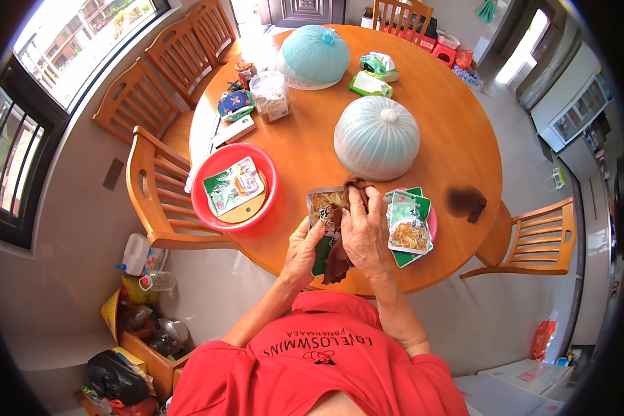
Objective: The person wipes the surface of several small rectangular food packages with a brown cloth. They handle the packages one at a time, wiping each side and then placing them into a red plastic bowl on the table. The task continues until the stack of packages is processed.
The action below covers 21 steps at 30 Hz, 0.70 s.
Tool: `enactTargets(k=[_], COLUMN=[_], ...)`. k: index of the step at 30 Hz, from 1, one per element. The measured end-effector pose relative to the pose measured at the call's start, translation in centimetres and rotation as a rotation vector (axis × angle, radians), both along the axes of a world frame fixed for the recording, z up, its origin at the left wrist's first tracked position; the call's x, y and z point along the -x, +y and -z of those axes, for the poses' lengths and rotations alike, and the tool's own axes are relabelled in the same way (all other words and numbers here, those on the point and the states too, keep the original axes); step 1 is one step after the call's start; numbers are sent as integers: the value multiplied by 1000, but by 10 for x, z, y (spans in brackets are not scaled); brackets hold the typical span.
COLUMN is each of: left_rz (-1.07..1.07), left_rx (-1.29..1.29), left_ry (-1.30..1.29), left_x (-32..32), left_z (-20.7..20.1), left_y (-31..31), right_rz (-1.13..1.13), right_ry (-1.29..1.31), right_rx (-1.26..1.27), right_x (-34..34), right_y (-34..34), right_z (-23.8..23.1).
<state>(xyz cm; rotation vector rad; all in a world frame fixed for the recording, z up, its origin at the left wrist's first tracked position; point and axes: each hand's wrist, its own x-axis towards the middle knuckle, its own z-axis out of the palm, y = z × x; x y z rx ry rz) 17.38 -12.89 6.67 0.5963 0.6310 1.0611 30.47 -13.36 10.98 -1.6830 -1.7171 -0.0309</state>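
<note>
My left hand (301, 251) is closed on the edge of a green food packet (320, 202) with a picture of shredded food on it. A brown cloth (337, 265) is bunched in my right hand (367, 232), lying across the packet's front and hanging below it. To the left, a red plastic basin (273, 194) holds a similar green and white packet (233, 186) on a round wooden board (248, 211). On the right, several more packets (410, 225) lie stacked, with a pink rim (433, 220) showing beneath them.
A pale mesh food cover (377, 135) stands beyond my hands, a blue one (315, 55) farther back. Near them are a clear jar (270, 96), green tissue packs (371, 83) and a blue pack (236, 105). A dark brown thing (466, 202) lies right. Wooden chairs (161, 191) surround the round table (305, 132).
</note>
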Motion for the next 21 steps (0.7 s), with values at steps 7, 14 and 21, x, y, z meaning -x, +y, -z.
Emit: enactTargets(k=[7,14,21], left_rz=[-134,-258,-163], left_rx=[57,24,6], left_ry=[-129,-39,-56], left_x=[0,15,3], left_z=[2,1,-17], left_y=[16,28,6], right_rz=[-216,-329,-493], right_ry=[1,550,448], right_rx=[85,173,-41], right_x=[5,-33,-25], right_y=[-30,-40,-28], right_z=[4,11,-37])
